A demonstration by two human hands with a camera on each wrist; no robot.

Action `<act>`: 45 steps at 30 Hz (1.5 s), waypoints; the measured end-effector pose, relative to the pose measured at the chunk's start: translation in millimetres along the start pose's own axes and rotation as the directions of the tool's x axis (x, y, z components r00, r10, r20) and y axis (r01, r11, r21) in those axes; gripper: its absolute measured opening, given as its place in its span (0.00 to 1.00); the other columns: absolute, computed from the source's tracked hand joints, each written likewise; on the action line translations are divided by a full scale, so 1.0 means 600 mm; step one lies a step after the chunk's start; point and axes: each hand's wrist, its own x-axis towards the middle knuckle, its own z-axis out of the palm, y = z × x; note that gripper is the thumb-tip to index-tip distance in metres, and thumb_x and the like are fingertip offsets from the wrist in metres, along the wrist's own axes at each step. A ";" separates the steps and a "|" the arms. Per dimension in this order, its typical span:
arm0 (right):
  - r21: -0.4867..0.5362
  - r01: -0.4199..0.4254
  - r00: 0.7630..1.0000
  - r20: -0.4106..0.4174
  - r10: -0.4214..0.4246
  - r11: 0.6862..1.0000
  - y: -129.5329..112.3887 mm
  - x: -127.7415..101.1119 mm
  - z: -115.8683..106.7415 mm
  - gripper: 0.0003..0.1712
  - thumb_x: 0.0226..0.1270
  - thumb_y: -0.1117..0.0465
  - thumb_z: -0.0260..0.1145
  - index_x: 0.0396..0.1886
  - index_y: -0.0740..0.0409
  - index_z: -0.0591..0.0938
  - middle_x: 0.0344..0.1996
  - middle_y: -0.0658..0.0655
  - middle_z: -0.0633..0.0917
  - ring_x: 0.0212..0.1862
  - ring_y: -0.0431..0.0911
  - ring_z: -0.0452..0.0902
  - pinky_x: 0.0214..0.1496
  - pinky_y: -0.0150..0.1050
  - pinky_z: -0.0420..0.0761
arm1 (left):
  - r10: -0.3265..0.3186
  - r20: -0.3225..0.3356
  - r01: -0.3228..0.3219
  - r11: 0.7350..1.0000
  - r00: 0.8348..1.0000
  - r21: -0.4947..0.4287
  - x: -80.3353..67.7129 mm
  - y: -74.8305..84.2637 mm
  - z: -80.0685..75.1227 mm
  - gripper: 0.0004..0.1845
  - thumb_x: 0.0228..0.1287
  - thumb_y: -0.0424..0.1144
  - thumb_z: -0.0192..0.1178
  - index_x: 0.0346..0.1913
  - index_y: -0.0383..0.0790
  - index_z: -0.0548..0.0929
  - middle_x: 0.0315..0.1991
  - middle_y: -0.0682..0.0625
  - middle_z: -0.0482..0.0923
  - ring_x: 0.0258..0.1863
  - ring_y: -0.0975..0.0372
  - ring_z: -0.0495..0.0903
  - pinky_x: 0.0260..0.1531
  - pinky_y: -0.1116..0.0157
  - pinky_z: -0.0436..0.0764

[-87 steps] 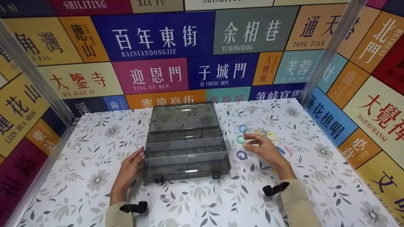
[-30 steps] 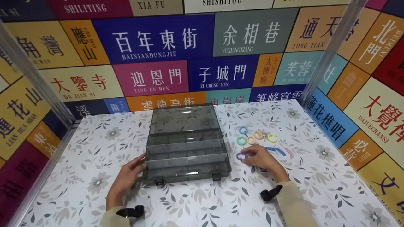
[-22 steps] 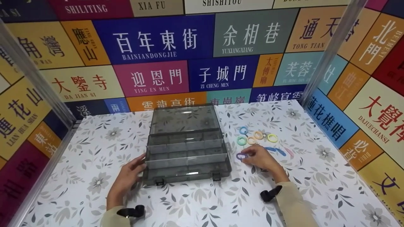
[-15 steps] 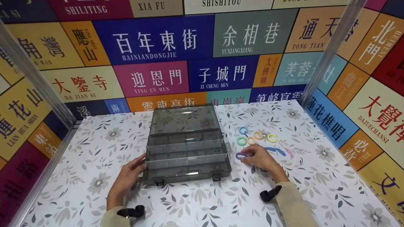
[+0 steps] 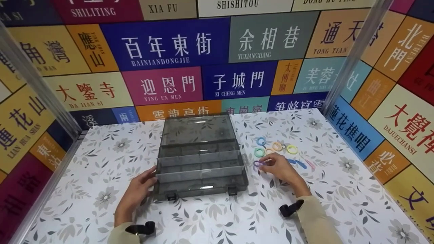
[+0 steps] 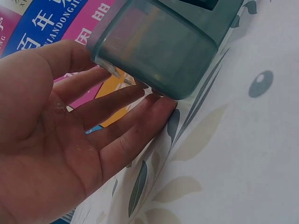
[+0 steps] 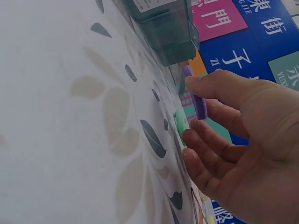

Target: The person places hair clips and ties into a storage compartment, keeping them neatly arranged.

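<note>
Right hand (image 5: 281, 167) pinches purple ring (image 5: 259, 164) beside empty compartment box (image 5: 200, 166), left hand (image 5: 137, 191) flat-fingered against its side; other rings (image 5: 275, 147) unsorted.

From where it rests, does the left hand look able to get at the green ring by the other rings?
Probably not directly: the left hand rests against the organizer box, which stands between it and the green ring; the right hand, pinching the purple ring, is nearer.

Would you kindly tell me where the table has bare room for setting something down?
The table is bare left of the organizer box, past the left hand, and along the near edge. It is crowded right of the box, where the right hand pinches a purple ring beside other rings.
</note>
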 end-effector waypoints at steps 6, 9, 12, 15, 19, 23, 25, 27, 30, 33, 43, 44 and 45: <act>-0.002 0.019 1.000 -0.024 -0.019 1.000 -0.017 -0.002 0.002 0.14 0.63 0.59 0.73 0.47 0.59 0.86 0.52 0.64 0.81 0.51 0.55 0.81 0.40 0.37 0.79 | -0.004 -0.007 0.004 1.000 1.000 -0.004 -0.001 0.000 -0.002 0.27 0.77 0.38 0.51 0.76 0.47 0.66 0.73 0.36 0.67 0.67 0.45 0.73 0.52 0.58 0.83; -0.030 0.043 0.998 -0.044 -0.044 0.999 -0.027 -0.001 0.001 0.12 0.63 0.60 0.73 0.46 0.58 0.86 0.54 0.63 0.79 0.54 0.58 0.79 0.41 0.36 0.79 | 0.006 -0.011 -0.006 1.000 1.000 -0.002 -0.001 -0.001 -0.003 0.27 0.77 0.37 0.51 0.76 0.46 0.66 0.72 0.35 0.68 0.67 0.46 0.74 0.52 0.59 0.83; -0.043 0.052 0.996 -0.071 -0.055 0.998 -0.035 0.000 0.001 0.11 0.63 0.62 0.73 0.45 0.56 0.87 0.53 0.61 0.80 0.56 0.58 0.79 0.43 0.38 0.79 | 0.013 -0.015 -0.013 1.000 1.000 0.004 -0.002 -0.003 -0.004 0.27 0.77 0.37 0.51 0.76 0.46 0.66 0.72 0.35 0.69 0.66 0.46 0.74 0.52 0.59 0.83; -0.038 0.053 0.995 -0.082 -0.056 0.998 -0.042 0.001 0.002 0.11 0.62 0.62 0.73 0.44 0.56 0.87 0.52 0.60 0.81 0.57 0.58 0.79 0.47 0.41 0.80 | 0.006 -0.002 -0.006 1.000 1.000 -0.002 -0.004 -0.004 -0.006 0.28 0.77 0.38 0.52 0.76 0.47 0.65 0.73 0.36 0.67 0.68 0.46 0.73 0.53 0.57 0.82; -0.032 0.073 0.994 -0.075 -0.075 0.997 -0.049 0.001 0.006 0.11 0.63 0.61 0.73 0.45 0.55 0.87 0.53 0.59 0.81 0.58 0.58 0.79 0.52 0.48 0.82 | 0.001 0.020 -0.001 1.000 1.000 -0.016 -0.007 -0.005 -0.009 0.29 0.76 0.40 0.53 0.77 0.48 0.64 0.74 0.35 0.64 0.70 0.44 0.70 0.56 0.53 0.82; -0.018 0.113 0.990 -0.080 -0.114 0.993 -0.056 0.004 0.011 0.11 0.61 0.59 0.75 0.43 0.54 0.87 0.53 0.59 0.81 0.57 0.58 0.79 0.53 0.52 0.81 | 0.008 0.031 -0.007 1.000 0.999 -0.029 -0.006 -0.007 -0.009 0.29 0.76 0.41 0.54 0.77 0.48 0.64 0.75 0.36 0.63 0.70 0.43 0.70 0.56 0.52 0.82; -0.015 0.140 0.986 -0.085 -0.141 0.990 -0.060 0.007 0.014 0.10 0.61 0.59 0.75 0.42 0.54 0.88 0.52 0.59 0.82 0.55 0.57 0.79 0.53 0.50 0.81 | 0.010 0.032 -0.009 0.999 0.999 -0.040 -0.005 -0.009 -0.008 0.29 0.76 0.41 0.54 0.77 0.49 0.64 0.75 0.37 0.63 0.70 0.43 0.70 0.55 0.52 0.83; -0.015 0.163 0.982 -0.090 -0.163 0.987 -0.064 0.008 0.017 0.11 0.61 0.59 0.75 0.42 0.55 0.88 0.50 0.59 0.82 0.54 0.57 0.79 0.51 0.47 0.80 | 0.014 0.040 -0.012 0.998 0.999 -0.055 -0.003 -0.011 -0.006 0.29 0.76 0.41 0.54 0.77 0.49 0.64 0.75 0.38 0.63 0.70 0.44 0.70 0.55 0.53 0.83; -0.015 0.181 0.979 -0.093 -0.182 0.983 -0.074 0.010 0.021 0.11 0.61 0.58 0.75 0.42 0.54 0.88 0.49 0.59 0.82 0.54 0.57 0.79 0.49 0.41 0.80 | 0.016 0.034 -0.014 0.998 0.999 -0.056 -0.001 -0.012 -0.006 0.29 0.75 0.41 0.55 0.77 0.49 0.65 0.75 0.38 0.65 0.69 0.44 0.71 0.54 0.53 0.83; 0.003 0.198 0.977 -0.082 -0.197 0.980 -0.089 0.012 0.028 0.11 0.61 0.57 0.75 0.42 0.54 0.88 0.49 0.58 0.82 0.55 0.55 0.78 0.48 0.38 0.80 | 0.011 0.029 -0.010 0.999 1.000 -0.054 0.000 -0.010 -0.009 0.29 0.75 0.41 0.56 0.76 0.50 0.65 0.74 0.37 0.66 0.69 0.44 0.72 0.53 0.53 0.83; -0.014 0.269 0.962 -0.039 -0.269 0.963 -0.143 0.038 0.064 0.11 0.62 0.55 0.75 0.43 0.50 0.88 0.48 0.54 0.83 0.52 0.51 0.78 0.41 0.33 0.77 | 0.013 0.023 -0.011 0.997 1.000 -0.082 0.004 -0.017 -0.003 0.29 0.74 0.42 0.57 0.76 0.52 0.67 0.73 0.37 0.67 0.69 0.44 0.72 0.52 0.53 0.84; -0.019 0.280 0.959 -0.032 -0.280 0.960 -0.149 0.041 0.069 0.11 0.62 0.55 0.75 0.43 0.50 0.87 0.47 0.54 0.83 0.51 0.51 0.78 0.42 0.34 0.77 | 0.013 0.024 -0.011 0.996 1.000 -0.084 0.003 -0.018 -0.003 0.29 0.74 0.42 0.57 0.76 0.52 0.66 0.73 0.37 0.67 0.69 0.44 0.72 0.53 0.52 0.84; -0.022 0.291 0.956 -0.024 -0.292 0.956 -0.155 0.045 0.074 0.11 0.62 0.56 0.75 0.43 0.51 0.87 0.47 0.54 0.83 0.50 0.51 0.78 0.43 0.35 0.77 | 0.013 0.023 -0.011 0.996 1.000 -0.087 0.003 -0.018 -0.004 0.29 0.74 0.42 0.57 0.76 0.52 0.67 0.73 0.36 0.67 0.69 0.44 0.72 0.53 0.52 0.84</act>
